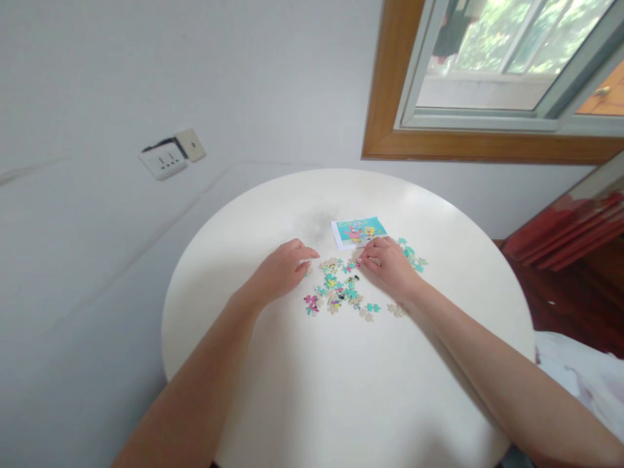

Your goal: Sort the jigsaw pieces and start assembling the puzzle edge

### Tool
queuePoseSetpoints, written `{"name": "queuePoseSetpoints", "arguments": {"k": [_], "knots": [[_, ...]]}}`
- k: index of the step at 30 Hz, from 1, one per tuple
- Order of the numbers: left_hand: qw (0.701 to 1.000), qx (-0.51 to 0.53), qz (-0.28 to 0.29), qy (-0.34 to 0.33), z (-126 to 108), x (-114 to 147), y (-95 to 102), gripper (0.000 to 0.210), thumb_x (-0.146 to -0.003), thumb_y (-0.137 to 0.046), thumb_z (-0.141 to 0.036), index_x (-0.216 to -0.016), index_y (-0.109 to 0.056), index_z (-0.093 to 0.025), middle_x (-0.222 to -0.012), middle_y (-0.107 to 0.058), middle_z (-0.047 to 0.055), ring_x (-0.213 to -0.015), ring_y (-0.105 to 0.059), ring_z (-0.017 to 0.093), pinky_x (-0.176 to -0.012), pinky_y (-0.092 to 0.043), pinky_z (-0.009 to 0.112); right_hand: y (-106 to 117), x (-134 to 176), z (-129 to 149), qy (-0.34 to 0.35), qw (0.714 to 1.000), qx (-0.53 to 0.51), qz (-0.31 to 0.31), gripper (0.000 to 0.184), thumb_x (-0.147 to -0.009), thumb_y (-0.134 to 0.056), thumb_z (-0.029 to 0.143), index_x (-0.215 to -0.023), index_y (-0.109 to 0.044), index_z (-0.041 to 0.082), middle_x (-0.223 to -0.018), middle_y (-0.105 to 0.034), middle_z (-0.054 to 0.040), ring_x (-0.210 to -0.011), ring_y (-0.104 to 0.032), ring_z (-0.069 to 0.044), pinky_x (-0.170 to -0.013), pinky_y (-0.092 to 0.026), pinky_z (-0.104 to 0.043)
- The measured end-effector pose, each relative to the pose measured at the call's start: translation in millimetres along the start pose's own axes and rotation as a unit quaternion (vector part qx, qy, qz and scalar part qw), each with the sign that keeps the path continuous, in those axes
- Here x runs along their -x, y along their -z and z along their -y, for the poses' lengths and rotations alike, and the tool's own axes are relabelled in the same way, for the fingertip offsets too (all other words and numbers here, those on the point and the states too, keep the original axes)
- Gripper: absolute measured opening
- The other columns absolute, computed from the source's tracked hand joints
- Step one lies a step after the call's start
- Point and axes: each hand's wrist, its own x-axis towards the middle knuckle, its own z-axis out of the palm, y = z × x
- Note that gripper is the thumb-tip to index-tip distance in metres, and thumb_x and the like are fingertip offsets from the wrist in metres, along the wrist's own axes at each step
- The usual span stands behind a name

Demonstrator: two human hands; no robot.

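Loose jigsaw puzzle pieces point(350, 294) lie in a scattered heap on the round white table point(292, 390), some turquoise, pink or yellow side up, others showing plain beige backs. My left hand point(285, 268) rests at the heap's left edge, index finger stretched out and thumb apart from it. A beige piece point(309, 268) lies by that thumb. At the heap's upper right, my right hand point(390, 265) has its fingertips pinched together on a small puzzle piece, mostly hidden by the fingers. Just beyond it lies a picture card point(359, 231) with a pink and a yellow cartoon figure.
More turquoise pieces point(413, 255) lie to the right of my right hand, and a beige group point(396, 310) sits below its wrist. The table stands near a white wall point(273, 84) with a socket point(164, 160). A wood-framed window point(394, 144) is at upper right.
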Motion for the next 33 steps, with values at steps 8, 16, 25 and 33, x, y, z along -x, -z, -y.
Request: {"name": "queuePoseSetpoints", "arguments": {"k": [8, 16, 25, 33], "knots": [[1.000, -0.004, 0.005, 0.001, -4.1, -0.2, 2.2, 0.035, -0.084, -0.044, -0.013, -0.107, -0.069, -0.018, -0.097, -0.060, 0.008, -0.089, -0.059, 0.021, -0.088, -0.048, 0.036, 16.2, 2.5, 9.9, 0.046, 0.999, 0.004, 0.018, 0.017, -0.090, -0.060, 0.025, -0.093, -0.077, 0.024, -0.100, -0.067, -0.0082, -0.100, -0.052, -0.026, -0.091, -0.040, -0.042], [1.000, -0.007, 0.008, -0.001, -4.0, -2.3, 1.8, 0.033, -0.086, -0.044, -0.014, -0.107, -0.069, -0.017, -0.097, -0.060, 0.008, -0.092, -0.059, 0.022, -0.090, -0.048, 0.037, 25.9, 9.6, 41.6, 0.154, 0.973, -0.058, 0.160, 0.019, -0.082, -0.073, 0.033, -0.100, -0.076, 0.027, -0.106, -0.063, -0.0067, -0.102, -0.053, -0.023, -0.092, -0.040, -0.039], [1.000, -0.009, 0.008, -0.002, -2.7, -1.6, 1.5, 0.033, -0.086, -0.045, -0.016, -0.108, -0.069, -0.018, -0.097, -0.060, 0.007, -0.090, -0.059, 0.020, -0.089, -0.048, 0.035, 18.0, 9.5, 49.8, 0.145, 0.971, -0.072, 0.173, 0.008, -0.083, -0.072, 0.024, -0.090, -0.074, 0.024, -0.102, -0.064, -0.0053, -0.102, -0.053, -0.022, -0.091, -0.039, -0.036], [1.000, 0.000, 0.002, 0.002, -2.6, -1.1, 1.5, 0.031, -0.085, -0.046, -0.016, -0.107, -0.069, -0.019, -0.096, -0.060, 0.007, -0.087, -0.059, 0.020, -0.089, -0.048, 0.035, 18.6, 9.4, 50.6, 0.116, 0.974, -0.058, 0.187, 0.015, -0.082, -0.073, 0.028, -0.095, -0.073, 0.023, -0.104, -0.064, -0.0071, -0.104, -0.052, -0.024, -0.091, -0.038, -0.038]]}}
